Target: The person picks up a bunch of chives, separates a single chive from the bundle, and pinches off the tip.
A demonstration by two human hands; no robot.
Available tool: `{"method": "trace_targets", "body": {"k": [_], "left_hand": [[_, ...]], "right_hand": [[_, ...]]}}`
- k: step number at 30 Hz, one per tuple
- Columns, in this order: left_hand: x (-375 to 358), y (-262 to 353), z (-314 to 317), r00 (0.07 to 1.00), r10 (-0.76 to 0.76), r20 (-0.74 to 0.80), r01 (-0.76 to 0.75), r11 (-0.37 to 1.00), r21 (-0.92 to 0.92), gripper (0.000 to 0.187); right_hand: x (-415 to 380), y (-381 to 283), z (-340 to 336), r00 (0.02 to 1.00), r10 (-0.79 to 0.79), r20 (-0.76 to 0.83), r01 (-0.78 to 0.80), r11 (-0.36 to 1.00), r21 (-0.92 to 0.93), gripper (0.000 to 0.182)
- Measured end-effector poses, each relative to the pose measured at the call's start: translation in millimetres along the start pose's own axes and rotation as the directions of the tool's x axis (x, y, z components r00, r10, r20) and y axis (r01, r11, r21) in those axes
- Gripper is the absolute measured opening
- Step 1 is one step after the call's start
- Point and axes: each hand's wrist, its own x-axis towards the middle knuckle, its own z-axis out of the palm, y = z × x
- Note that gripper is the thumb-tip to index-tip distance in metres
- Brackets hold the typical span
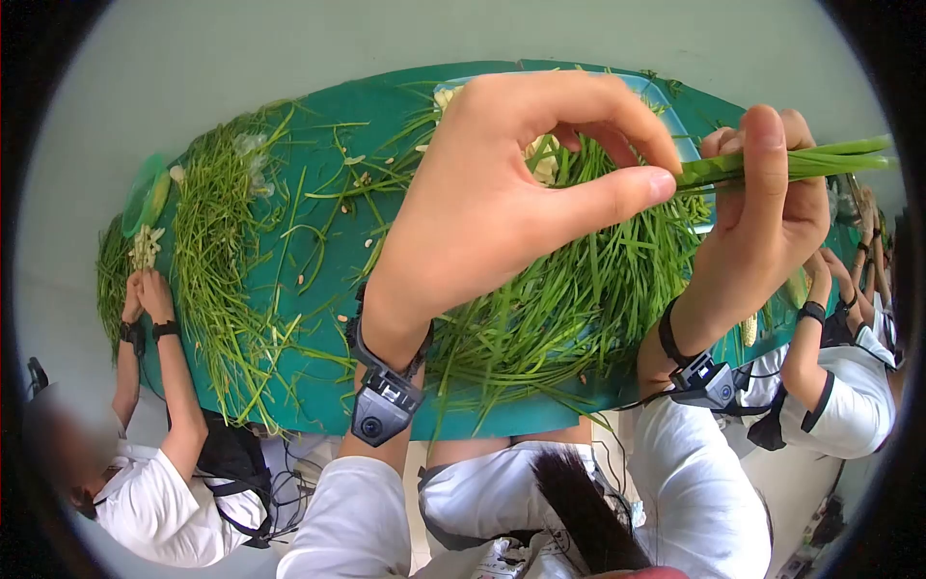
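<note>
My right hand (767,193) grips a small bunch of garlic chives (830,159) between thumb and fingers, the stalks lying sideways and poking out to the right. The thumb and forefinger of my left hand (540,174) close on the other end of the bunch. Below both hands a large loose pile of garlic chives (579,299) spreads over the green table (386,241). Behind my hands is a light blue tray (666,96), mostly hidden, with pale pieces near it.
Another heap of chives (217,232) lies on the left. A person's hands (149,294) there hold pale pieces beside a green basket (147,198). At the right, other people's arms (820,299) work near a corn cob (749,330). Scraps and peanut-like bits dot the table.
</note>
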Motion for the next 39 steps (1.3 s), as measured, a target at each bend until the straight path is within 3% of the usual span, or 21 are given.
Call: {"method": "trace_targets", "body": {"k": [10,12,16,19,22,24,27,31,33,36,39], "left_hand": [[2,-3,5,0.999,-0.012,-0.045,0.016,0.995,0.097,0.013],[3,-5,9,0.994,0.026,-0.108,-0.023,0.999,0.028,0.014],[4,-2,11,0.993,0.001,-0.115,0.01,0.996,0.089,0.015],[3,-4,11,0.997,-0.022,-0.067,0.029,0.994,0.103,0.015],[2,-4,8,0.997,0.006,-0.074,0.007,0.985,0.17,0.015],[3,-7,6,0.992,0.085,-0.093,-0.065,0.979,0.194,0.013],[4,-12,3,0.983,0.154,-0.097,-0.13,0.968,0.214,0.011],[4,-11,3,0.984,0.16,-0.074,-0.142,0.968,0.204,0.011],[3,-8,4,0.995,0.039,-0.089,-0.026,0.99,0.138,0.012],[4,-10,8,0.991,-0.004,-0.136,0.005,1.0,0.008,0.012],[4,-12,7,0.986,-0.018,-0.166,0.021,1.0,0.014,0.011]], "right_hand": [[0,0,2,1.0,0.008,-0.027,-0.009,0.999,-0.037,0.011],[0,2,2,1.0,-0.019,-0.009,0.019,0.999,0.041,0.012],[4,11,1,0.992,-0.091,-0.082,0.095,0.995,0.039,0.013],[1,7,5,0.992,-0.052,-0.114,0.046,0.998,-0.054,0.013],[-2,4,6,0.997,0.004,-0.083,-0.009,0.998,-0.06,0.014],[0,2,6,0.995,-0.041,0.091,0.048,0.996,-0.077,0.015],[-1,0,8,0.988,-0.026,0.155,0.035,0.998,-0.053,0.017],[-1,0,10,0.99,-0.038,0.134,0.042,0.999,-0.034,0.019],[-1,0,9,0.993,-0.042,0.108,0.05,0.996,-0.08,0.02],[0,5,8,0.988,-0.064,0.141,0.074,0.995,-0.069,0.02],[1,7,10,0.99,-0.035,0.138,0.05,0.993,-0.109,0.018]]}}
